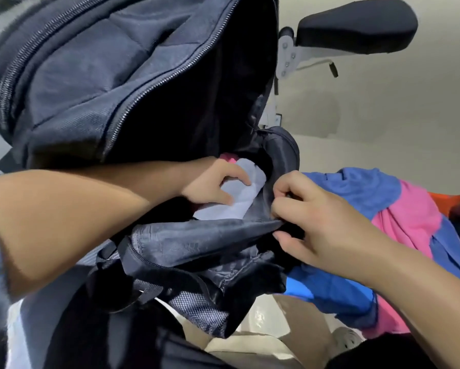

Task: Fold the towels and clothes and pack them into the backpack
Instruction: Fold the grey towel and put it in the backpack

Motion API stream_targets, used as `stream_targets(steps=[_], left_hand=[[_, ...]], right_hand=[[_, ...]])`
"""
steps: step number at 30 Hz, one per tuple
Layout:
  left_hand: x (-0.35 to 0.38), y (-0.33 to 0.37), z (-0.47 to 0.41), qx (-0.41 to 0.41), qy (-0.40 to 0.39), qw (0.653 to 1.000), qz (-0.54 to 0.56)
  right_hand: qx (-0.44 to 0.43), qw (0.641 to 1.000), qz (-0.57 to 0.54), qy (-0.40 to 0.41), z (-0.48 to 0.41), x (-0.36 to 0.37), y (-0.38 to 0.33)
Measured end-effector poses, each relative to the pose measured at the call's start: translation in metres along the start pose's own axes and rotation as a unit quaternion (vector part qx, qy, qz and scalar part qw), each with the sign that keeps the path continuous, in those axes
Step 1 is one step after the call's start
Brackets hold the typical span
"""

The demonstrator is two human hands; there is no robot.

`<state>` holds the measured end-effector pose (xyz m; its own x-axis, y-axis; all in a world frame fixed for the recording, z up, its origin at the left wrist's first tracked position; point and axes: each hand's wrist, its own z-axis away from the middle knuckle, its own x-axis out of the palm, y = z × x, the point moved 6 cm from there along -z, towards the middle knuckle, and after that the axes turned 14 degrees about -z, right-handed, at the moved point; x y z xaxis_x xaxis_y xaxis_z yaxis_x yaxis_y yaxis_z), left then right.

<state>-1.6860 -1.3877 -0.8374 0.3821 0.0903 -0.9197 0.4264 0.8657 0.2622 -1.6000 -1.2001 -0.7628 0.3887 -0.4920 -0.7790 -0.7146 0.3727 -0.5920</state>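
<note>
Packing step: my left hand (212, 186) grips a folded white cloth (246, 201) inside the backpack (90, 75), my right hand (314, 225) pinches the backpack's rim open; next, I judge, push the cloth deeper.

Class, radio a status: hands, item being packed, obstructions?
Left hand grips folded white cloth, partly inside dark navy fabric backpack. Right hand pinches its opening rim. Blue-and-pink clothes pile lies alongside, not blocking.

Black padded armrest (356, 22) on a white bracket (290, 55), pale plain surface (396, 115) behind.
</note>
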Motion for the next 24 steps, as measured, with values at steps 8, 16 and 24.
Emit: stream_targets(steps=[8,16,24], left_hand=[[0.004,-0.012,0.001,-0.021,-0.027,0.998,-0.048],[0.011,-0.007,0.001,-0.06,-0.141,0.958,-0.242],[-0.061,0.022,0.038,-0.091,0.001,0.982,-0.167]], right_hand=[[0.002,1.0,-0.001,-0.002,-0.004,0.0,0.005],[0.015,1.0,0.011,0.009,0.002,0.002,0.007],[0.036,0.997,-0.006,0.069,-0.002,0.007,0.006]])
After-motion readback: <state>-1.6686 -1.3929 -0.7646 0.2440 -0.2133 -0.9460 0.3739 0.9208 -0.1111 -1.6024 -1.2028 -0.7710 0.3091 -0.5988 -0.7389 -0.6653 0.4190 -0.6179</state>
